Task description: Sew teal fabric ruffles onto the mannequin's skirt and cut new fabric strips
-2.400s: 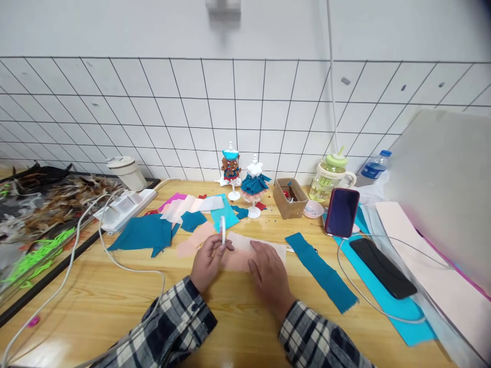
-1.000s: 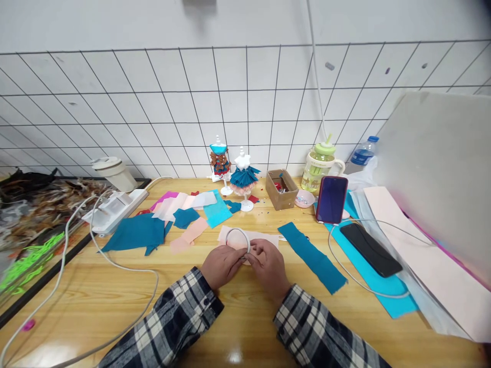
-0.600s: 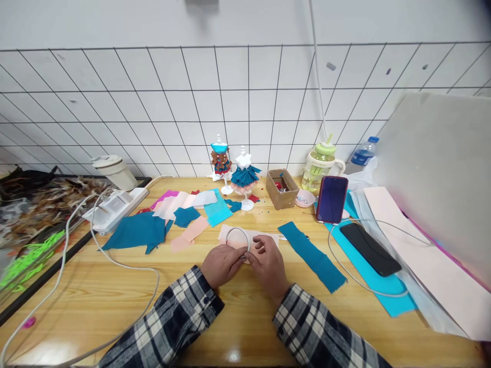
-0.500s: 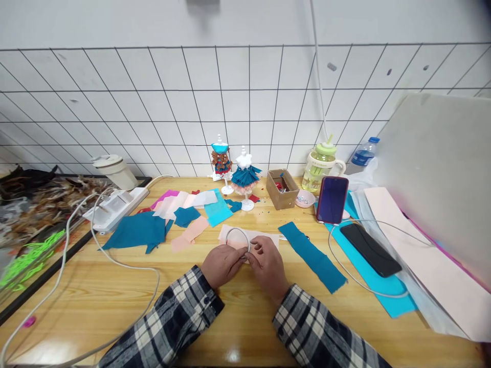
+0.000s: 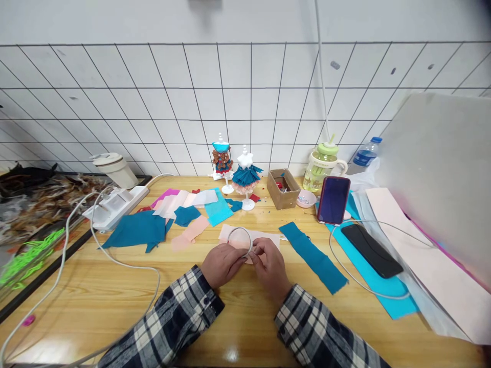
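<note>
My left hand (image 5: 222, 266) is closed on a thin pale ring (image 5: 240, 228), probably a roll of narrow tape, standing tilted up from the fingers. My right hand (image 5: 271, 266) pinches at the ring's right side; whatever lies between its fingertips is too small to make out. Beneath both hands a pale pink crepe strip (image 5: 261, 235) lies flat on the wooden table (image 5: 184, 306). A teal strip (image 5: 312, 258) rests to the right of my right hand.
Two small mannequins in crepe dresses (image 5: 246, 176) stand behind my hands, beside a cardboard box (image 5: 284, 199). Teal and pink scraps (image 5: 134, 230) lie left. At right are an upright phone (image 5: 333, 200), a black phone (image 5: 371, 250), a cable and paper sheets (image 5: 425, 255). A power strip (image 5: 115, 207) sits left.
The ring has shifted very slightly to the right in the view. My right fingertips have moved a little away from my left ones.
</note>
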{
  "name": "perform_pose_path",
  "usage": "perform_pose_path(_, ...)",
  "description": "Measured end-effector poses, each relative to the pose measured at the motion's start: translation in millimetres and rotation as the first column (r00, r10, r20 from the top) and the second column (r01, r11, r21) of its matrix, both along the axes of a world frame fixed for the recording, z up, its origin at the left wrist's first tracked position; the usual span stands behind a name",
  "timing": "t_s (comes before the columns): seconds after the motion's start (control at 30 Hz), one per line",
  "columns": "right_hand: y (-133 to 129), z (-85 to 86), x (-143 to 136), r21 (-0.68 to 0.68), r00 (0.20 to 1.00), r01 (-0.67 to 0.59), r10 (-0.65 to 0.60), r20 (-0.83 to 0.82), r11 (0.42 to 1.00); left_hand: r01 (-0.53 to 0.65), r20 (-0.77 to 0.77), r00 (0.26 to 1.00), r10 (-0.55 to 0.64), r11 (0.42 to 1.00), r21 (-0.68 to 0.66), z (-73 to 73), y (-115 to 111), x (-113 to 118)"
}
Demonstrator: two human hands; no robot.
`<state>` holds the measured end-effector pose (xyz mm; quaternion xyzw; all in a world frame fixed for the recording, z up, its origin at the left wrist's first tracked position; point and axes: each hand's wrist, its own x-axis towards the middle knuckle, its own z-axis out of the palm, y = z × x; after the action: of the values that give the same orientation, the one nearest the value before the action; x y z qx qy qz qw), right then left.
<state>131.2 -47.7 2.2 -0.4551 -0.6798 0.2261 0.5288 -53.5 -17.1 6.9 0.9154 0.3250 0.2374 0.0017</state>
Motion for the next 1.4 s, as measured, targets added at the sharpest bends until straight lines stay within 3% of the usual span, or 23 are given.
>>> perform_pose_path(0.1, 2.2, 3.7, 5.2, 0.008, 0.999, 0.043, -0.042, -0.029, 0.999, -0.022, 0.068, 0.997, 0.025, 0.998, -0.052, 3.5, 0.6, -3.6)
perform_pose_path(0.2, 4.9, 4.4, 10.6, -0.077, 0.985, 0.094, -0.104, -0.14, 0.993, 0.008, 0.105, 0.995, 0.002, 0.996, -0.094, 8.7, 2.2, -8.2)
perform_pose_path(0.4, 9.2, -2.0, 13.3, -0.283, 0.903, 0.021, -0.14, -0.407, 0.959, 0.015, 0.098, 0.995, -0.004, 0.993, -0.115, 12.5, 3.8, -19.1)
perform_pose_path(0.57, 10.0, -2.3, 12.0, -0.272, 0.911, -0.003, -0.109, -0.398, 0.962, -0.036, 0.104, 0.993, 0.047, 0.994, -0.107, 13.4, 3.0, -23.8)
perform_pose_path(0.73, 3.0, -2.7, 6.8, -0.151, 0.949, 0.037, -0.082, -0.304, 0.988, -0.103, 0.128, 0.984, 0.12, 0.985, -0.138, 13.7, 7.1, -24.2)
perform_pose_path(0.83, -4.1, -3.9, -0.1, 0.048, 0.987, 0.055, -0.047, -0.154, 0.997, -0.166, 0.165, 0.969, 0.186, 0.978, -0.13, 10.5, 10.1, -25.2)
perform_pose_path(0.97, -11.3, -5.0, -10.5, 0.306, 0.999, -0.039, 0.038, 0.008, 0.951, -0.188, 0.269, 0.935, 0.232, 0.966, -0.179, 4.3, 11.5, -24.6)
perform_pose_path(1.07, -14.3, -2.9, -12.3, 0.374, 0.999, -0.035, 0.028, 0.025, 0.927, -0.301, 0.415, 0.817, 0.4, 0.91, -0.286, -1.0, 17.7, -35.0)
perform_pose_path(1.1, -15.1, -1.5, -11.3, 0.385, 1.0, -0.016, 0.013, 0.012, 0.923, -0.381, 0.471, 0.728, 0.499, 0.865, -0.328, -2.8, 22.0, -43.5)
perform_pose_path(1.13, -15.9, 0.1, -9.7, 0.386, 1.0, 0.0, 0.0, 0.0, 0.922, -0.491, 0.531, 0.586, 0.611, 0.79, -0.367, -4.7, 27.3, -54.4)
perform_pose_path(1.2, -16.6, 3.0, -5.7, 0.362, 1.0, 0.024, -0.019, -0.02, 0.932, -0.572, 0.566, 0.493, 0.661, 0.736, -0.361, -8.3, 39.4, -81.4)
perform_pose_path(1.23, -16.3, 3.9, -3.9, 0.336, 0.999, 0.033, -0.024, -0.032, 0.941, -0.621, 0.549, 0.489, 0.678, 0.713, -0.327, -10.1, 45.4, -95.3)
perform_pose_path(1.3, -14.4, 4.1, -1.2, 0.248, 0.995, 0.077, -0.059, -0.08, 0.966, -0.671, 0.405, 0.587, 0.701, 0.701, -0.241, -13.0, 55.3, -118.0)
perform_pose_path(1.4, -10.4, 0.6, 0.2, 0.071, 0.968, 0.188, -0.173, -0.183, 0.979, -0.657, 0.179, 0.687, 0.704, 0.708, -0.26, -12.2, 61.7, -128.2)
